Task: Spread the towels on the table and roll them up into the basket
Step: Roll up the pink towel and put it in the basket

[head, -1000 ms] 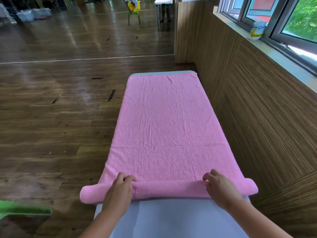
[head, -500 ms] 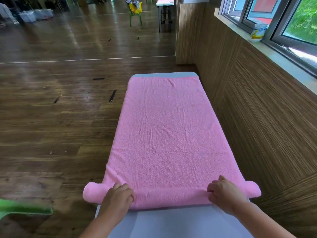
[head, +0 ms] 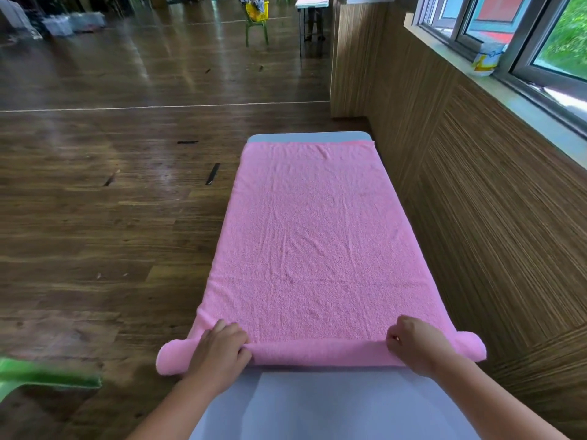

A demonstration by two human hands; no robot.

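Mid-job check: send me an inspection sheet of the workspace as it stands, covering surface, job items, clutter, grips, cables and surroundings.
Surface: grey table, bare at the near end.
Job's things: pink towel spread flat along the table, its near end rolled into a tube that overhangs both sides; a yellow basket stands far off across the room.
Clutter: blurred green object at lower left, off the table; dark strips on the floor.
Grips: left hand and right hand each curl over the rolled end.
Cables: nothing seen.
Surroundings: wooden floor; panelled wall on the right; a tub on the windowsill.
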